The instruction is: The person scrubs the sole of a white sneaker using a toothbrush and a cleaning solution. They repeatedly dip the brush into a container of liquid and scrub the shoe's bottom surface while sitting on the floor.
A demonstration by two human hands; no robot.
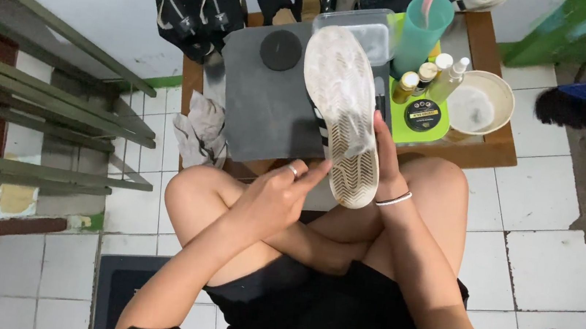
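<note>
Sneaker (343, 111) sole-up over grey mat (263, 102) on low table (485, 153).
Right hand (385, 164) fingers clamped on its heel edge; left hand (278, 196) loosely curled, index fingertip touching sole. Best to keep right grip firm, sole facing up, work grooves near heel.

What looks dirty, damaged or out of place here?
The sneaker, held sole-up by the right hand while the left hand fingers its edge, has a grimy, smeared white sole. A crumpled cloth hangs off the table's left edge.
</note>
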